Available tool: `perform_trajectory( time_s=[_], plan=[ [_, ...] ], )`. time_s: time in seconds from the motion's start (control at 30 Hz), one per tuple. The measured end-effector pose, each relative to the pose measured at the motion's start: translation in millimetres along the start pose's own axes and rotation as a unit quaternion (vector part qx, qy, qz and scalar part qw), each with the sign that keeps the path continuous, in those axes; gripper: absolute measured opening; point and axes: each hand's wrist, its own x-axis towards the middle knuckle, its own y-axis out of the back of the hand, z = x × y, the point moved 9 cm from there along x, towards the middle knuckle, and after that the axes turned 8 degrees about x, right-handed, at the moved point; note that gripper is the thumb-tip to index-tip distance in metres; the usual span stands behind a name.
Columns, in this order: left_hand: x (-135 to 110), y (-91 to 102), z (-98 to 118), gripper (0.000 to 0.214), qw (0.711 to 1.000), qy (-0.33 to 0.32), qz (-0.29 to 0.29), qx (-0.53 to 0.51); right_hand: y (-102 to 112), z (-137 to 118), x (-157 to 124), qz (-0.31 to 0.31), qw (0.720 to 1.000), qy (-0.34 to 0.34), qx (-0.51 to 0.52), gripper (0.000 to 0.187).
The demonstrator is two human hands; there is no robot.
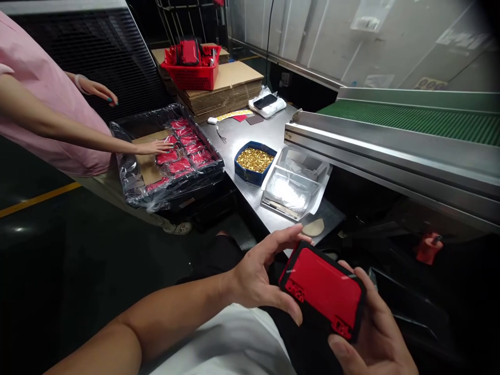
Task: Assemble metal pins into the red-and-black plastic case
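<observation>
Low in the view, I hold a small rectangular case (324,284) with a glossy red face, a black rim and two red latch-like parts along its lower edge. My right hand (375,325) is closed around its right end, thumb at the lower corner. At its left end, my left hand (265,273) holds it loosely between thumb and fingers, with a gap at the palm. The case is tilted, its red face toward me. Behind it, on the metal table, are a white tray (269,195) with clear plastic bags and a blue container (244,174) of small gold-coloured pieces.
At left, a person's hand (154,148) reaches over a black plastic-lined crate (187,185) of bagged red items. A red basket (191,78) stands on stacked cardboard (238,78). A phone (265,101) lies on white packaging. A green conveyor (406,117) runs along the right.
</observation>
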Motion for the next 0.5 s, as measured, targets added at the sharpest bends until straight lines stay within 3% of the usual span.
perform_trajectory(
  time_s=[0.13, 0.2, 0.37, 0.5],
  plan=[
    [1, 2.4, 4, 0.123, 0.999, -0.033, 0.0, 0.032, -18, 32, 1, -0.06, 0.983, -0.143, 0.103, 0.055],
    [0, 2.3, 5, 0.12, 0.997, -0.04, -0.012, 0.063, -21, 34, 1, -0.063, 0.98, -0.155, 0.104, 0.055],
    [2, 3.6, 9, 0.095, 0.996, -0.019, 0.0, 0.09, 21, 6, 9, 0.066, 0.995, 0.009, -0.071, 0.078],
    [5, 5.2, 13, 0.062, 0.988, 0.003, 0.058, 0.142, 24, -11, 8, 0.042, 0.984, 0.1, -0.143, 0.069]
  ],
)
